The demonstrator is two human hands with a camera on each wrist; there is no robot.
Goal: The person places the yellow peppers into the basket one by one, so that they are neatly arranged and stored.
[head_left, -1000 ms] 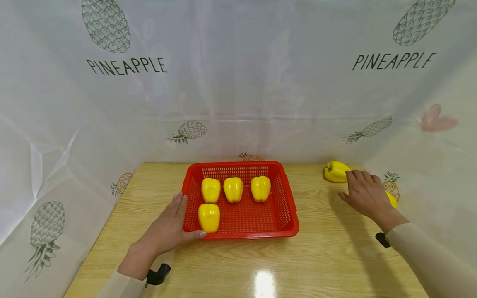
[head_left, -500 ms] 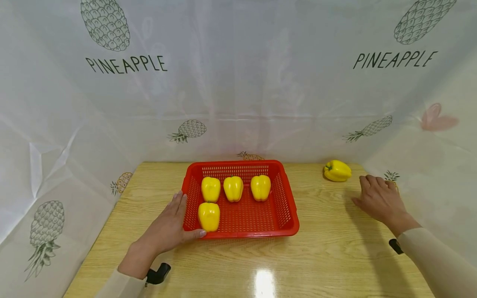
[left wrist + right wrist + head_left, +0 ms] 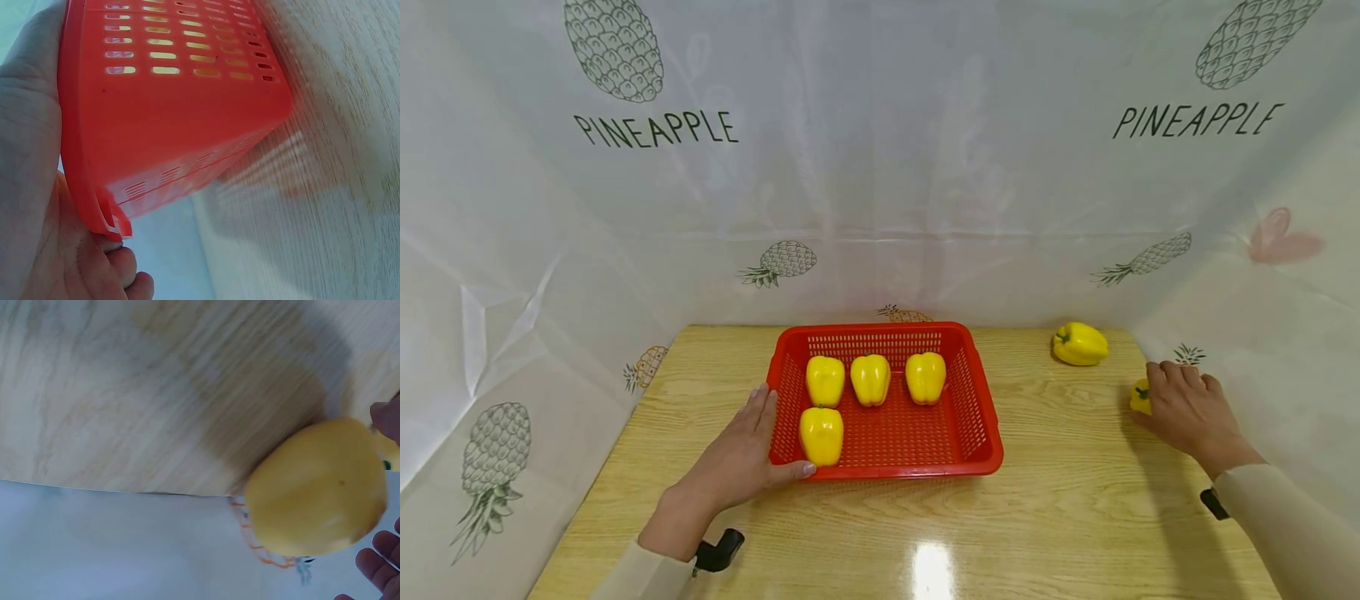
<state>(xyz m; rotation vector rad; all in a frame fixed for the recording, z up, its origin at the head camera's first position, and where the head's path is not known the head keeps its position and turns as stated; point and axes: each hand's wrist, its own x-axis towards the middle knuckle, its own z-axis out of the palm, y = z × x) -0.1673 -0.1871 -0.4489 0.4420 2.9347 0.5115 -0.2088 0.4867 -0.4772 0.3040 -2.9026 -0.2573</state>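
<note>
A red plastic basket (image 3: pixel 895 474) stands on the table, holding several yellow bell peppers (image 3: pixel 870 381). My left hand (image 3: pixel 730 467) rests on its near left corner, fingers straight along the left rim and thumb on the front rim. In the left wrist view the palm lies against the basket's rim (image 3: pixel 81 156). At the right, my right hand (image 3: pixel 1191 412) is over another yellow bell pepper (image 3: pixel 1140 397), mostly hidden beneath it. The right wrist view shows this pepper (image 3: pixel 319 487) with the thumb (image 3: pixel 387 419) and spread fingers (image 3: pixel 378 569) on either side, not visibly closed on it.
One more yellow bell pepper (image 3: pixel 1080 344) lies on its side near the table's back right corner. The wooden table (image 3: pixel 1037 517) meets a white pineapple-printed sheet (image 3: pixel 880 167) at the back and sides.
My right hand has moved right, away from the back pepper and over the other one, whose stem end now shows left of the fingers. The left hand and basket stay put.
</note>
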